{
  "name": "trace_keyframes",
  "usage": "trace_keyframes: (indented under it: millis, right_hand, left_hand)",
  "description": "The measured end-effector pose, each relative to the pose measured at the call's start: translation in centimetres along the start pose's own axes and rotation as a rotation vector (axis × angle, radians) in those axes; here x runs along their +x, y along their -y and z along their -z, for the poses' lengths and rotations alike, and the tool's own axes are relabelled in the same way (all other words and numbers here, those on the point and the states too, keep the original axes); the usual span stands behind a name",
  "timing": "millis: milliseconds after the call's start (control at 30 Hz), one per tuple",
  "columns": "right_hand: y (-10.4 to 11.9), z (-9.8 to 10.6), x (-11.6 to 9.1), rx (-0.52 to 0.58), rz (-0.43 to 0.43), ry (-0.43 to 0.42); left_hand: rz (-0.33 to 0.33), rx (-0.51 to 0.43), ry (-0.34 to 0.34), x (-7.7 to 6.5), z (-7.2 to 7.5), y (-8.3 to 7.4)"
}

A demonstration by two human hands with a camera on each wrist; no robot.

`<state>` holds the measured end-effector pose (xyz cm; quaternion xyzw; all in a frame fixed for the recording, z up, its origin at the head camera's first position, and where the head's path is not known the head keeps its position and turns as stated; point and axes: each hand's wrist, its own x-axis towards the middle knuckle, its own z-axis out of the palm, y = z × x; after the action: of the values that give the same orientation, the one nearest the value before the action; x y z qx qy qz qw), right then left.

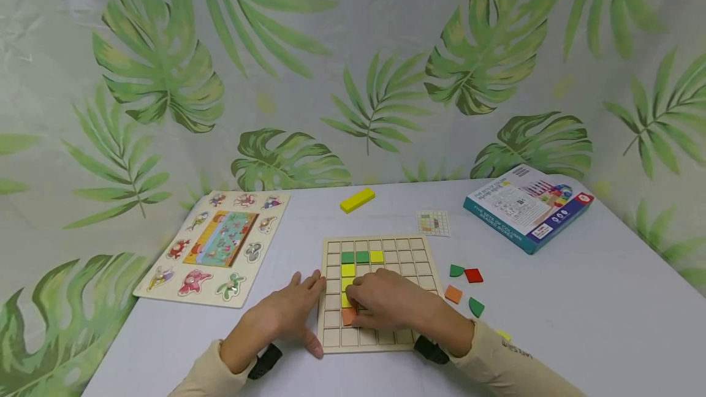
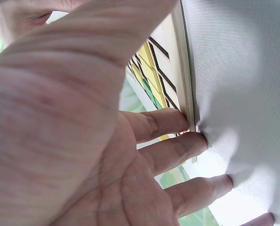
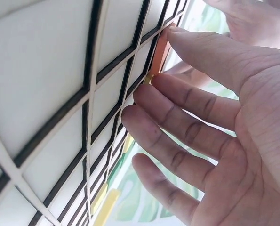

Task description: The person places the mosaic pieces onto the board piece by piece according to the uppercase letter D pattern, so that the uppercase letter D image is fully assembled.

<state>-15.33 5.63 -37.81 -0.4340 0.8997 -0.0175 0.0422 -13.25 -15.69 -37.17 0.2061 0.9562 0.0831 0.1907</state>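
Observation:
A wooden grid board (image 1: 405, 256) lies on the table. Its upper row holds two green tiles (image 1: 355, 257) and a yellow one (image 1: 377, 257); a column of yellow tiles (image 1: 348, 270) runs down on the left. Below that column, an orange square tile (image 1: 349, 316) is in a cell. My right hand (image 1: 393, 300) has thumb and index finger at opposite edges of this tile, as the right wrist view shows; its other fingers are loosely bent over the grid. My left hand (image 1: 287, 309), fingers spread, touches the board's left edge and rests on the tabletop.
Loose green (image 1: 456, 270), red (image 1: 473, 276) and orange (image 1: 453, 294) pieces lie right of the board. Behind it are a yellow block (image 1: 357, 200) and a pattern card (image 1: 433, 223). A picture puzzle (image 1: 173, 262) lies left, a box (image 1: 526, 207) at back right.

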Motion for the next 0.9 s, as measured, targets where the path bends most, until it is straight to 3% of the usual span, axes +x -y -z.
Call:
trace_keyframes:
  millis: [500,900]
  right_hand:
    - [0.59,-0.07,-0.03,-0.071,0.011,-0.002]
    - [0.35,0.16,-0.28,-0.052,-0.029,0.018]
  left_hand:
    - [0.002,0.019,-0.012,0.01,-0.23,0.05]
    - [-0.015,0.027,-0.016,0.06,-0.27,0.18]
